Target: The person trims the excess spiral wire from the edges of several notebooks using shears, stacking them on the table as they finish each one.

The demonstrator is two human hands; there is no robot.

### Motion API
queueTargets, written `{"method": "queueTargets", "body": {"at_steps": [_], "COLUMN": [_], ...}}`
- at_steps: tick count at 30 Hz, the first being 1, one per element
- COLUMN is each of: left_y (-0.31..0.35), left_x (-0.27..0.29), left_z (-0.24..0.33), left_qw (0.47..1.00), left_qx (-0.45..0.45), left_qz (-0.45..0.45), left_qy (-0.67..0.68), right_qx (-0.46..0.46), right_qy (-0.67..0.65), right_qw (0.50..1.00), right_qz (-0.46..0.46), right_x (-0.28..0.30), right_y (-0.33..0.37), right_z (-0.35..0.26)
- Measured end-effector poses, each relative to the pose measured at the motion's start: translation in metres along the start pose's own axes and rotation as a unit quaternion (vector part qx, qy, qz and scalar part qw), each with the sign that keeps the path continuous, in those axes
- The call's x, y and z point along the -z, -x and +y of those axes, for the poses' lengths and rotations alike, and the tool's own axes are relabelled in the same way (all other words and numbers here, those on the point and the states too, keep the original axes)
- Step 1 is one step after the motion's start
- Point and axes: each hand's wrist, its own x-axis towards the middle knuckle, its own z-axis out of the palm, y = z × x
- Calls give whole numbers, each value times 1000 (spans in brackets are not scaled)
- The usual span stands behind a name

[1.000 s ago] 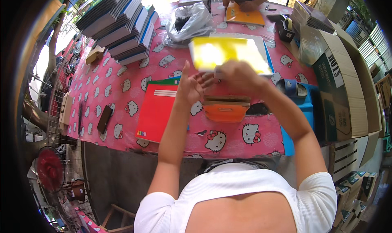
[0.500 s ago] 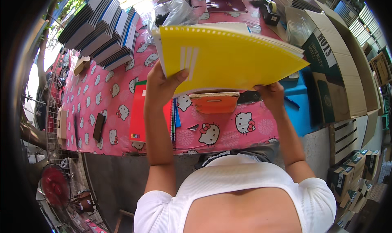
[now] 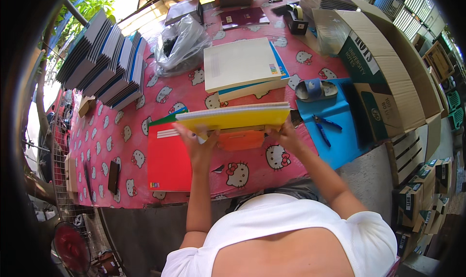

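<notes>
A yellow notebook (image 3: 238, 120) stands tilted in both my hands, its page edges uppermost. My left hand (image 3: 198, 146) grips its left end, and my right hand (image 3: 286, 137) pinches its lower right corner. Just below it is an orange block with a wooden top edge (image 3: 240, 140); I cannot tell whether the notebook rests on it. To the left, a red notebook (image 3: 170, 160) lies flat over a green one. Beyond the yellow notebook, a small pile with a cream-covered notebook (image 3: 240, 63) on top lies on the table.
Tall stacks of notebooks (image 3: 102, 63) stand at the far left, beside a clear plastic bag (image 3: 182, 46). On a blue sheet (image 3: 335, 131) at right lie a slide sandal (image 3: 315, 90) and blue cutters (image 3: 323, 131). A tape dispenser (image 3: 295, 20) and an open carton (image 3: 383, 73) are farther right.
Both hands have brought the yellow notebook down and toward me, turning its broad cover away from view. The cream notebook pile behind it has come into sight. My view has shifted somewhat.
</notes>
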Motion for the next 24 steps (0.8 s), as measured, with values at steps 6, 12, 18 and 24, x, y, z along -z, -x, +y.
{"method": "queueTargets", "body": {"at_steps": [6,12,18,24], "left_y": [22,11,0,-4], "left_x": [-58,-65,-62,-73], "left_z": [107,111,113,108], "left_qw": [835,832,868,875], "left_qx": [-383,-390,-332,-397], "left_qz": [-44,-268,-289,-241], "left_qy": [-392,-290,-230,-137], "right_qx": [34,0,-152,-45], "right_qy": [123,586,751,710], "right_qw": [992,786,626,657], "right_qz": [11,198,146,250], "right_x": [-15,206,286,295], "right_y": [17,-35,-52,-57], "right_z": [-16,-37,-32,-53]}}
